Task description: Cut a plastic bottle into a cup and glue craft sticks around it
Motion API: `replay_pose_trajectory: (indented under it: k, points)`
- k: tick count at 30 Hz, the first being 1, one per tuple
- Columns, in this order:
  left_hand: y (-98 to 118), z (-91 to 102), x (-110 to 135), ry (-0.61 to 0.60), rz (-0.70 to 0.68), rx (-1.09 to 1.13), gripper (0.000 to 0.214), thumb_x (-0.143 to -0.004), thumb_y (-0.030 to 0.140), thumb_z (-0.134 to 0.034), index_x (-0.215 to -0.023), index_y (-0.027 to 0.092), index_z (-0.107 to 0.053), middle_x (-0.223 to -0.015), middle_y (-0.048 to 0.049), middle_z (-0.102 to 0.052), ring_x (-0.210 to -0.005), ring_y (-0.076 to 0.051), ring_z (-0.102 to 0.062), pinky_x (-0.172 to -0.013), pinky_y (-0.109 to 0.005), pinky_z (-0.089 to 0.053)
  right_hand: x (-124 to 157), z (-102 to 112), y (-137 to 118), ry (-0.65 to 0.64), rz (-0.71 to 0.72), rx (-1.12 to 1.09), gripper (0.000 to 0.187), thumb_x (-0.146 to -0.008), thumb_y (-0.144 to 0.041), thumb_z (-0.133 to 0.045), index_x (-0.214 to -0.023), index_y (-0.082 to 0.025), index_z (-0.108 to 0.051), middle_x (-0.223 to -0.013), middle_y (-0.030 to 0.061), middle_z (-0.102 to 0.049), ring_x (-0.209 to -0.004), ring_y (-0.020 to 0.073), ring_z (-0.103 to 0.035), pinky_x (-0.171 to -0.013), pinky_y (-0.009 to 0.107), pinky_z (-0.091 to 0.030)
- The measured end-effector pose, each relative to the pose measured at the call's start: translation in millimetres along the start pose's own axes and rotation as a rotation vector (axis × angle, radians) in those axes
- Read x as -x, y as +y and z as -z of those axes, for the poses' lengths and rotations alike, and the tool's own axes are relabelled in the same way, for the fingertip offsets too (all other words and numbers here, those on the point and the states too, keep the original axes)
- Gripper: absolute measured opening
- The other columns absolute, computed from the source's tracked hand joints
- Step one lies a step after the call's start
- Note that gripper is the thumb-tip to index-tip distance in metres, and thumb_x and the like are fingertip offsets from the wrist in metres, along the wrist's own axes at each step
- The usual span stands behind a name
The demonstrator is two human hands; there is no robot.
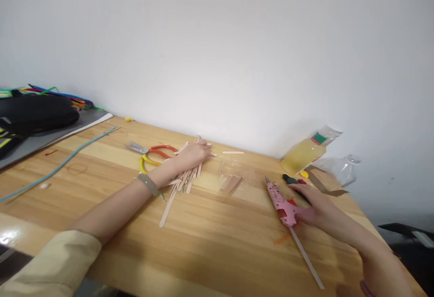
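My left hand (196,153) is at the top of a loose pile of wooden craft sticks (185,181), fingers curled together around a craft stick whose tip shows at the fingertips. Just left of it lie scissors (149,151) with red and yellow handles, partly behind my wrist. At the right, my right hand (315,204) is at the handle of a pink hot glue gun (280,202), its fingers stretched out and the thumb apart from them. From the gun's back sticks out a long glue stick (307,258). A dark tool with red parts (291,180) lies by the right fingertips.
A clear plastic container (233,177) stands mid-table, with one craft stick (233,153) behind it. Toward the right edge are a tilted bottle of yellow liquid (303,154), a clear bottle piece (346,170) and cardboard (323,181). A blue pipe cleaner (64,163) and black case (37,112) lie left.
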State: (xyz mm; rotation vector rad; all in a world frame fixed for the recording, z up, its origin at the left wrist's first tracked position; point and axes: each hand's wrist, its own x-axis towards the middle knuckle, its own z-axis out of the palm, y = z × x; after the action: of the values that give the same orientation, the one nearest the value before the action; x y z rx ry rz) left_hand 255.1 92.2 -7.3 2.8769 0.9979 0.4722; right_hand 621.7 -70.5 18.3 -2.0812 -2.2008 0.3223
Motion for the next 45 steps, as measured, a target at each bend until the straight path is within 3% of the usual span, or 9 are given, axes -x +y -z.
replay_pose_trajectory:
  k: [7, 12, 16, 19, 23, 27, 34, 41, 45]
  points:
    - [-2, 4.2, -1, 0.041, 0.188, 0.054, 0.026, -0.089, 0.028, -0.042, -0.094, 0.014, -0.064, -0.089, -0.0091, -0.065, -0.093, -0.022, -0.054, -0.082, -0.032, -0.042, 3, 28, -15, 0.209, 0.141, -0.112, 0.033, -0.077, -0.035, -0.051, -0.108, -0.022, -0.057, -0.118, 0.0107, -0.061, -0.111, 0.0294, -0.054, -0.092, 0.048, -0.044]
    - [8, -3.0, -2, -0.064, 0.214, 0.099, 0.014, -0.080, 0.027, -0.055, -0.079, 0.016, -0.065, -0.083, -0.0074, -0.067, -0.089, -0.021, -0.057, -0.084, -0.030, -0.041, 14, 56, -53, 0.407, -0.022, -0.224, 0.033, -0.080, -0.047, -0.049, -0.105, -0.028, -0.059, -0.113, 0.0069, -0.062, -0.102, 0.0291, -0.057, -0.069, 0.040, -0.051]
    - [7, -1.9, -1, -0.116, 0.280, 0.090, 0.011, -0.076, 0.023, -0.056, -0.070, 0.018, -0.064, -0.075, -0.0064, -0.067, -0.087, -0.022, -0.059, -0.081, -0.030, -0.043, 26, 74, -93, 0.682, -0.058, -0.453, 0.026, -0.075, -0.050, -0.059, -0.092, -0.031, -0.064, -0.102, 0.0018, -0.065, -0.102, 0.0294, -0.057, -0.088, 0.045, -0.044]
    - [8, 0.7, 1, -0.127, 0.309, 0.060, 0.011, -0.074, 0.023, -0.056, -0.067, 0.018, -0.063, -0.075, -0.0066, -0.068, -0.091, -0.024, -0.059, -0.082, -0.030, -0.043, 30, 78, -112, 0.786, -0.093, -0.636, 0.017, -0.073, -0.041, -0.065, -0.088, -0.032, -0.065, -0.095, 0.0003, -0.066, -0.095, 0.0263, -0.059, -0.090, 0.041, -0.045]
    - [13, 2.5, 2, -0.104, 0.333, 0.011, 0.012, -0.077, 0.023, -0.052, -0.076, 0.018, -0.063, -0.082, -0.0099, -0.068, -0.098, -0.027, -0.057, -0.082, -0.033, -0.044, 23, 75, -121, 0.786, -0.064, -0.674, 0.012, -0.075, -0.038, -0.065, -0.085, -0.032, -0.066, -0.089, -0.0012, -0.066, -0.089, 0.0218, -0.061, -0.082, 0.036, -0.049]
    - [13, 4.1, 3, -0.102, 0.325, -0.004, 0.016, -0.079, 0.024, -0.049, -0.085, 0.017, -0.062, -0.088, -0.0103, -0.068, -0.097, -0.026, -0.057, -0.080, -0.032, -0.045, 9, 68, -127, 0.675, 0.028, -0.576, 0.010, -0.080, -0.035, -0.060, -0.085, -0.030, -0.066, -0.088, -0.0015, -0.067, -0.084, 0.0180, -0.062, -0.074, 0.031, -0.051]
    - [9, 7.1, 3, -0.167, 0.296, -0.015, 0.011, -0.072, 0.027, -0.056, -0.071, 0.019, -0.063, -0.077, -0.0069, -0.068, -0.093, -0.025, -0.058, -0.076, -0.030, -0.045, -2, 59, -132, 0.585, 0.204, -0.492, 0.013, -0.083, -0.024, -0.053, -0.087, -0.029, -0.065, -0.087, -0.0024, -0.066, -0.084, 0.0138, -0.062, -0.074, 0.025, -0.051]
    - [13, 5.3, 3, -0.139, 0.260, -0.050, 0.011, -0.068, 0.024, -0.056, -0.063, 0.017, -0.062, -0.074, -0.0109, -0.066, -0.091, -0.029, -0.055, -0.072, -0.035, -0.044, -2, 57, -136, 0.554, 0.166, -0.512, 0.013, -0.082, -0.025, -0.052, -0.085, -0.030, -0.064, -0.085, -0.0022, -0.067, -0.082, 0.0142, -0.063, -0.075, 0.027, -0.051]
    - [14, -2.9, 5, -0.087, 0.234, -0.041, 0.008, -0.065, 0.013, -0.055, -0.062, 0.016, -0.061, -0.080, -0.0114, -0.067, -0.094, -0.028, -0.054, -0.074, -0.035, -0.042, -3, 55, -137, 0.539, 0.152, -0.538, 0.012, -0.082, -0.028, -0.053, -0.085, -0.028, -0.064, -0.085, -0.0009, -0.066, -0.082, 0.0152, -0.063, -0.074, 0.029, -0.052]
